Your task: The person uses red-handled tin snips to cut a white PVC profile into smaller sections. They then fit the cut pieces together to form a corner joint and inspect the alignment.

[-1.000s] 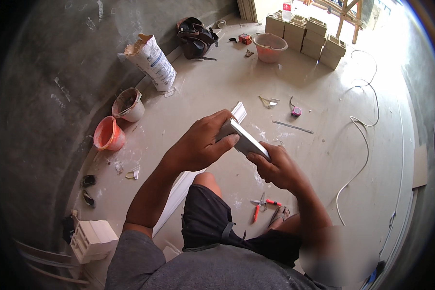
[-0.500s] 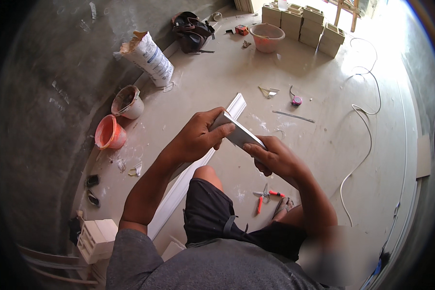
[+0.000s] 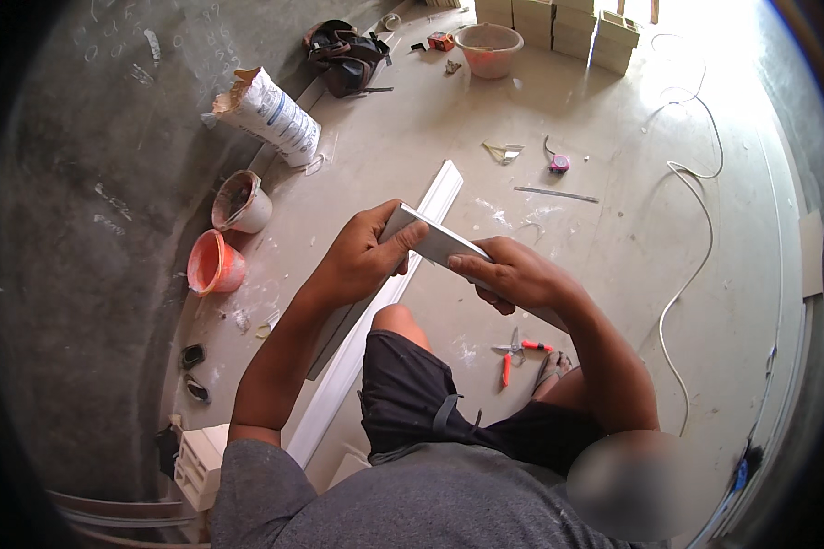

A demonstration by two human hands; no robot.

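Note:
Both my hands grip a flat, grey-white strip [image 3: 444,240] held above the floor in front of my knee. My left hand [image 3: 362,256] pinches its left end, thumb on top and fingers underneath. My right hand [image 3: 513,274] clasps it farther right, thumb along the face. Grey lengths also show beside my left forearm and behind my right wrist; whether they belong to the same piece I cannot tell. Below lies a long, white ridged moulding [image 3: 442,190], running diagonally past my knee. Cutting shears [image 3: 507,370] with red-orange handles lie spread near my foot.
A pink tape measure [image 3: 558,164], a thin metal strip [image 3: 556,194] and offcuts [image 3: 504,153] lie ahead. Buckets [image 3: 217,263], an opened sack [image 3: 279,119] and a backpack [image 3: 346,59] stand along the left wall. Blocks [image 3: 531,23] are stacked behind a basin [image 3: 488,52]; a cable [image 3: 689,302] winds right.
Both hands and the held strip have shifted slightly left in the picture, and the strip lies a little flatter. More grey length shows beside my left forearm. Both grips stay the same.

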